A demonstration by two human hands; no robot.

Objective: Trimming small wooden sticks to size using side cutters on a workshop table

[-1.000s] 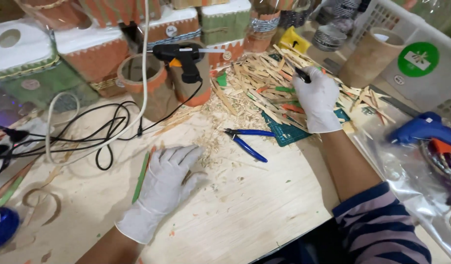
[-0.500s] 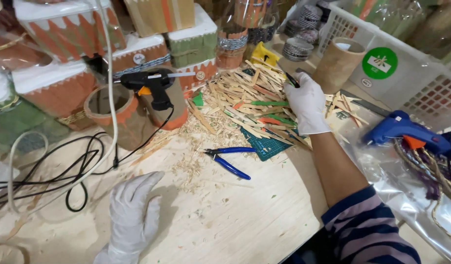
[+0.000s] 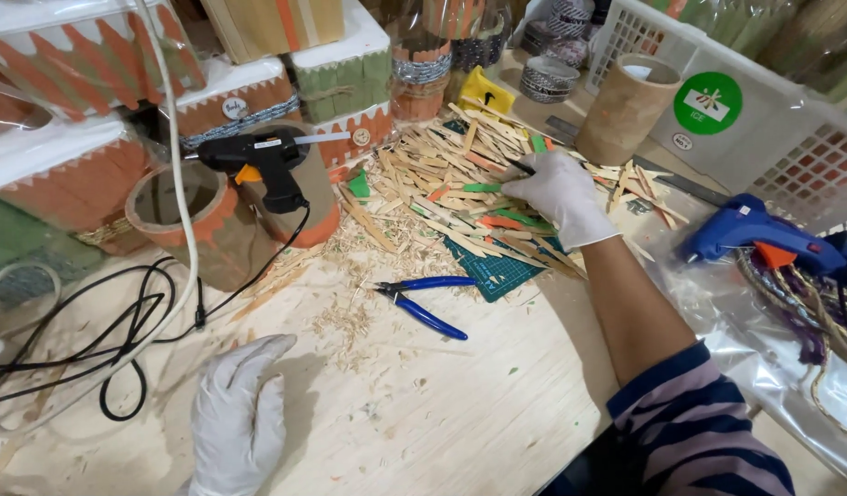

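A: What has changed over the last second?

B: The left hand point(image 3: 235, 413) has been drawn back toward the near edge of the worktop point(image 3: 442, 413). It is laid flat on the bare wood, fingers spread and nothing held. The green stick that was seen just beside it a second ago is no longer in view.

A: And the right hand point(image 3: 557, 193)?

B: It has been kept on the pile of wooden sticks point(image 3: 442, 184) at the far side. The fingers are curled loosely over the sticks, and a thin dark tool is pinched at the fingertips; whether a stick is also gripped cannot be told.

A: So where is the work centred?

B: On the stick pile, it is judged, since only that hand is engaged. The blue-handled pliers point(image 3: 422, 303) are left untouched between the two hands, beside the green cutting mat point(image 3: 497, 271). The black glue gun point(image 3: 263, 161) is propped on a cardboard tube point(image 3: 208, 230), and a blue glue gun point(image 3: 763, 239) is lying at the right.
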